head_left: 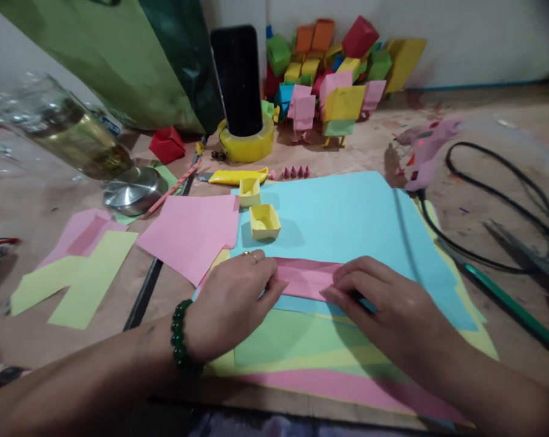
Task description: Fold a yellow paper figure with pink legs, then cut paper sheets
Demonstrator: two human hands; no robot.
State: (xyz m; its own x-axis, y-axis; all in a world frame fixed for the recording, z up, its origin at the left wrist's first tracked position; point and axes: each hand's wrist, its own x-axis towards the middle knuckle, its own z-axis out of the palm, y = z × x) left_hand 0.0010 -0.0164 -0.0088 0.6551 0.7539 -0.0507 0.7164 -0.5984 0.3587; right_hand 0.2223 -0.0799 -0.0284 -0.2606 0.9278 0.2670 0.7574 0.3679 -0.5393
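Observation:
A folded pink paper strip (307, 278) lies across a stack of coloured sheets, with light blue paper (342, 212) on top. My left hand (238, 297), with a ring and a green bead bracelet, pinches the strip's left end. At its right end, the thumb and fingers of my right hand (378, 294) are closed on the paper. Just beyond my left hand sit two small yellow paper boxes (265, 222), their tops open. A loose pink sheet (192, 230) lies to the left of them.
Left are paper scraps (90, 279), a ruler-like dark strip (143, 294) and a tilted glass bottle (74, 130). At the back stand a phone (236, 79) in a tape roll (249, 144) and folded paper figures (333, 109). A pink glue gun (426, 152), green cutter (511, 306) and scissors (524, 246) lie right.

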